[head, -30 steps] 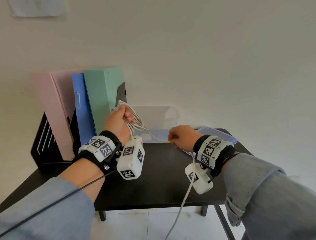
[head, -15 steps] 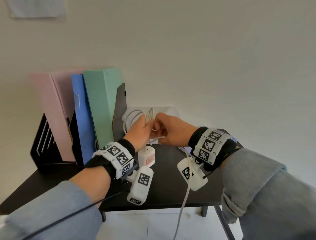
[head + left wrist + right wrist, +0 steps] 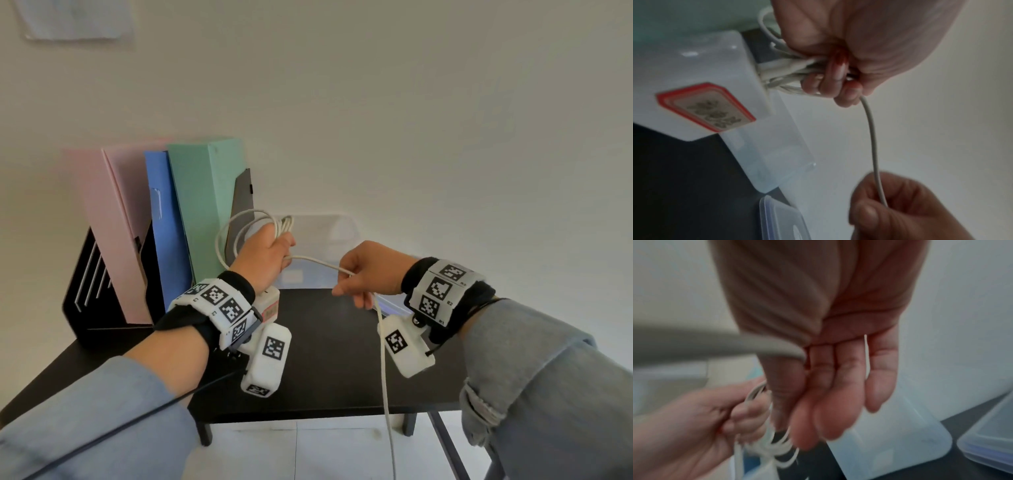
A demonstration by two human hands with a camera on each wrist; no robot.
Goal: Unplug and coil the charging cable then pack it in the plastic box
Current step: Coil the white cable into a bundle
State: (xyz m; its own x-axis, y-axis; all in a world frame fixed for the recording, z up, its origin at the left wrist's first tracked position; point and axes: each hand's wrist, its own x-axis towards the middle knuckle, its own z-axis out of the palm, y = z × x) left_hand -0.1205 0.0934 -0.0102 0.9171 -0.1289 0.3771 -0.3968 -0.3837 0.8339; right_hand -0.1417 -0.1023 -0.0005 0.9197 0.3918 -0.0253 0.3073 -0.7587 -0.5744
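My left hand [image 3: 267,257] grips a bundle of white charging cable loops [image 3: 236,229], held up over the back of the black table [image 3: 325,359]. A white adapter with a red label [image 3: 270,305] shows just below that hand, and cable strands [image 3: 781,76] run into it. One strand [image 3: 315,262] stretches right to my right hand [image 3: 363,277], which pinches it between thumb and forefinger. From there the cable [image 3: 383,370] hangs down past the table's front edge. The clear plastic box [image 3: 329,236] stands open behind both hands.
The box's clear lid [image 3: 394,303] lies flat on the table, under my right hand. Pink, blue and green file folders [image 3: 202,212] stand in a black rack [image 3: 89,294] at the back left. A white wall rises close behind the table.
Half a second ago both hands met at the coil. My right hand has since drawn away to the right along the cable, while the left hand keeps hold of the loops.
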